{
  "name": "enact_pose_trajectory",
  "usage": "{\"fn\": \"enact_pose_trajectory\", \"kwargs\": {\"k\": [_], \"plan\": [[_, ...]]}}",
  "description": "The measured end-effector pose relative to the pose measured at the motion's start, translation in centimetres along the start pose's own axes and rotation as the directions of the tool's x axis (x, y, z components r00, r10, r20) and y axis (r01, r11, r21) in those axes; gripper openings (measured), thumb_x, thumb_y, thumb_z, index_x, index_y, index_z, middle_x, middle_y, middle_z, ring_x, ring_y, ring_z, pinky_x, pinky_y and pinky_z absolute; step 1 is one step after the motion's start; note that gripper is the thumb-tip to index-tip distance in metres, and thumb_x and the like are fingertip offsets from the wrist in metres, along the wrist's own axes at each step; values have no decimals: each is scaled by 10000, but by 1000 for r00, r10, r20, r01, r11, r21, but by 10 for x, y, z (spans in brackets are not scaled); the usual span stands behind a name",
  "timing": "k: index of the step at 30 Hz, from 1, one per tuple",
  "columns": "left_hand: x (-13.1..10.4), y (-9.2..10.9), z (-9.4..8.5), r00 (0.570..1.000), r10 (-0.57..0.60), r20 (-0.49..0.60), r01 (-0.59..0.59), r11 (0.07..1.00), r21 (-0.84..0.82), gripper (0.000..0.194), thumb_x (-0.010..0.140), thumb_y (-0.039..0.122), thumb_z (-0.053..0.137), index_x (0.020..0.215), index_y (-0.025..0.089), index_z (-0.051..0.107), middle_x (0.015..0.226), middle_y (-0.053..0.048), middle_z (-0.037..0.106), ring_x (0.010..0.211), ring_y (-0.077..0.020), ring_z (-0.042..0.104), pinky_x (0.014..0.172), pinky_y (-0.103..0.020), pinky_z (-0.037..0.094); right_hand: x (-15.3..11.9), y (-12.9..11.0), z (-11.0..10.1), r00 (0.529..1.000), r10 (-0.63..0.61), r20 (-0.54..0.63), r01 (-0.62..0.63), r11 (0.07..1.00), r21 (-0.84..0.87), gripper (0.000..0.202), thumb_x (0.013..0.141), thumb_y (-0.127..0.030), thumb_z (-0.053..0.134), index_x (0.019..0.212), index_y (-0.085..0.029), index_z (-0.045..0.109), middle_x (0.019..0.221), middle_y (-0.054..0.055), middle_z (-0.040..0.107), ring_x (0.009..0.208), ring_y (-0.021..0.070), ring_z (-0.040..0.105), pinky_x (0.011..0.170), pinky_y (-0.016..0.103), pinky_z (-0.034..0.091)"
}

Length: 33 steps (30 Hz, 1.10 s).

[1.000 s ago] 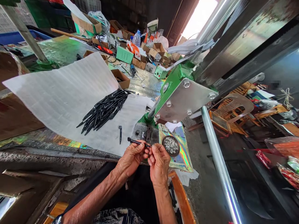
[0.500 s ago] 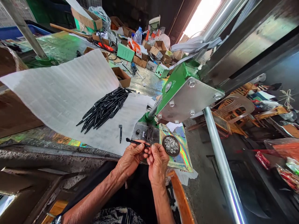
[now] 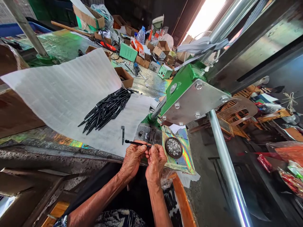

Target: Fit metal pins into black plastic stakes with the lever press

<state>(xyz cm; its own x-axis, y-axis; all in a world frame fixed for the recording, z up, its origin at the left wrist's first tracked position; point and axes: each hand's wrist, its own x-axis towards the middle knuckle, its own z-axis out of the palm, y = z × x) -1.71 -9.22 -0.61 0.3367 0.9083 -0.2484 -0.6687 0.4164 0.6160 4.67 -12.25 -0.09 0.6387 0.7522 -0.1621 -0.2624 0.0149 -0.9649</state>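
Note:
A slim black stick with a wider head (image 3: 135,142) lies level between my hands, its head pointing left. My left hand (image 3: 133,157) pinches it near the middle. The fingertips of my right hand (image 3: 156,160) close round its right end, which they partly hide. Behind them is a dark metal block (image 3: 145,134) under a green press (image 3: 181,82). One short black piece (image 3: 122,135) lies alone on the white foam sheet (image 3: 71,82), beside a heap of black sticks (image 3: 106,108). To the right, a round dish (image 3: 167,152) holds small silvery pieces (image 3: 174,147).
A metal pole (image 3: 229,170) rises at the right. Small cartons, a green box (image 3: 128,52) and a plastic bottle (image 3: 141,35) crowd the back of the table. Below my right hand, an orange-edged container (image 3: 183,201) holds black pieces. A plastic chair (image 3: 243,108) stands farther right.
Both hands have shifted slightly left with the black stick still between them. The view has also moved a little.

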Motion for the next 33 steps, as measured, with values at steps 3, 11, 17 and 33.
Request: {"fn": "enact_pose_trajectory", "kwargs": {"k": [3, 11, 17, 33], "plan": [[8, 7, -2, 996, 82, 37, -88, 968, 236, 230, 692, 279, 720, 809, 112, 613, 620, -40, 604, 546, -142, 567, 536, -226, 495, 6, 1, 1, 992, 124, 13, -125, 988, 94, 292, 722, -410, 669, 720, -186, 483, 568, -39, 498, 463, 82, 375, 396, 178, 214], [38, 16, -4, 987, 126, 100, -161, 820, 549, 158, 701, 263, 629, 786, 130, 618, 656, -31, 611, 538, -132, 542, 515, -212, 450, 23, 0, 4, 974, 218, 68, -228, 949, 217, 273, 574, -302, 698, 750, -130, 577, 571, -44, 480, 435, 42, 260, 392, 165, 185], [58, 17, -3, 976, 142, 165, -217, 687, 693, 112, 748, 245, 535, 791, 152, 581, 632, 2, 552, 502, -112, 479, 482, -212, 393, 24, -1, 8, 966, 239, 96, -255, 937, 238, 340, 579, -253, 665, 887, -115, 624, 568, -36, 501, 435, 47, 281, 389, 161, 204], [86, 16, -1, 975, 86, 206, -220, 507, 834, 133, 719, 303, 511, 780, 186, 520, 597, 18, 518, 494, -152, 529, 517, -262, 424, -13, -90, -82, 980, 152, 128, -179, 954, 239, 259, 714, -228, 738, 953, -155, 673, 723, 10, 520, 478, 3, 296, 417, 93, 271]]}}
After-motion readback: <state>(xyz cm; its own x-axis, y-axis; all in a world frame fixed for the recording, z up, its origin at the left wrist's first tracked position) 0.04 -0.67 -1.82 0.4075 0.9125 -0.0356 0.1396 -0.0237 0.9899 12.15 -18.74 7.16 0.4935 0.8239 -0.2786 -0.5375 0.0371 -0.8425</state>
